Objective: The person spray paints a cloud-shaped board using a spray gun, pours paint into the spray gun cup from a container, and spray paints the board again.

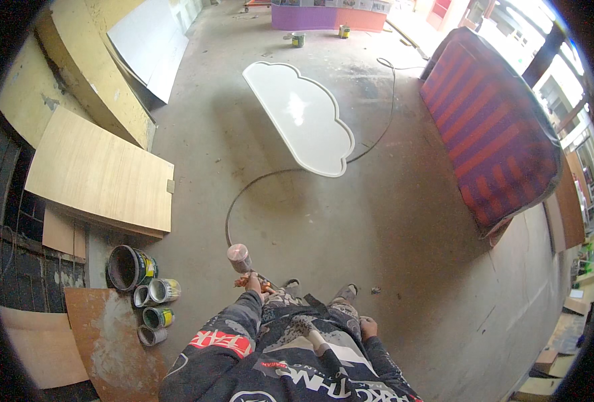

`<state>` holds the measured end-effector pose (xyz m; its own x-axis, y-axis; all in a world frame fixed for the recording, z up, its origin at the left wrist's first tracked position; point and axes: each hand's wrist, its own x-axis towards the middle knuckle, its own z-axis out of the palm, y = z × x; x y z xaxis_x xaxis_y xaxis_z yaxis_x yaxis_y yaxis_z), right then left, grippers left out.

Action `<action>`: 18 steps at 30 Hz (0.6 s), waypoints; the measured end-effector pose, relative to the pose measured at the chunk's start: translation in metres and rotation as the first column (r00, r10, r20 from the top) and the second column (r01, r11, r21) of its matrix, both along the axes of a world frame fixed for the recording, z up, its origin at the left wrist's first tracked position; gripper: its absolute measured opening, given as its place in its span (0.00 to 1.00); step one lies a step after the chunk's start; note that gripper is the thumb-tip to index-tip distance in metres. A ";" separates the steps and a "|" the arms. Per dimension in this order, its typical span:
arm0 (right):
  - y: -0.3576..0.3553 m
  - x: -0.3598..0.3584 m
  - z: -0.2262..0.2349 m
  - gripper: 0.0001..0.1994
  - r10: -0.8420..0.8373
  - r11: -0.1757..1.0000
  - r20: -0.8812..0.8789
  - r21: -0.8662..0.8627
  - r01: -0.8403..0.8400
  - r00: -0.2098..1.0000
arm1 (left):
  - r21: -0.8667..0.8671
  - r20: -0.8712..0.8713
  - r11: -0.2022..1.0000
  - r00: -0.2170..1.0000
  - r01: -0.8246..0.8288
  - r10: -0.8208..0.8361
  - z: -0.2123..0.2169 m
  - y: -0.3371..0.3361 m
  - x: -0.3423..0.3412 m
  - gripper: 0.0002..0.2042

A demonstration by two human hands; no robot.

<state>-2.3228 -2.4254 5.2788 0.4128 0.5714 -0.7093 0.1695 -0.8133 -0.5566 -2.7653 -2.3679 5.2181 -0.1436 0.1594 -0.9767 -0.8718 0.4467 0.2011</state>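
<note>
My left hand (254,283) is closed round an orange paint spray gun (265,287), held low in front of my body. On the gun sits a pale, cloudy cup (238,257). My right hand (368,327) hangs beside my right thigh, its fingers curled in, and nothing shows in it. Ahead of me is a glossy white cloud-shaped panel (310,124) with a raised rim, one long straight edge and one scalloped edge. Its shadow falls on the floor beside it; whatever supports it is hidden.
A dark hose (243,189) curves across the floor under the panel. Several paint cans (165,290) stand at left near wooden boards (106,174). At right stands a red-and-purple striped panel (484,127). Two more cans, one a small tin (344,31), stand far ahead by a purple-orange counter (327,18).
</note>
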 end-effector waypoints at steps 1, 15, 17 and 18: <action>0.000 -0.002 0.003 0.11 0.008 1.000 0.011 0.006 -0.009 1.000 | -0.039 -0.007 0.999 1.000 -0.020 0.020 0.001 0.001 0.000 0.33; -0.010 0.007 -0.017 0.10 0.027 0.999 -0.004 0.022 -0.027 1.000 | -0.074 -0.013 0.996 0.999 -0.043 0.042 -0.001 -0.005 -0.006 0.15; -0.013 0.008 -0.019 0.10 -0.002 1.000 -0.009 0.019 0.002 1.000 | -0.062 0.052 0.997 0.997 -0.045 0.048 0.000 -0.007 -0.004 0.31; -0.014 0.009 -0.019 0.10 -0.006 1.000 -0.005 0.019 0.007 1.000 | -0.063 0.056 0.997 0.998 -0.040 0.044 0.000 -0.006 -0.002 0.31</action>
<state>-2.3133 -2.4398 5.2598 0.4129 0.5824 -0.7002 0.1612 -0.8034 -0.5732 -2.7674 -2.3735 5.2178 -0.0928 0.0939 -0.9912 -0.8992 0.4196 0.1240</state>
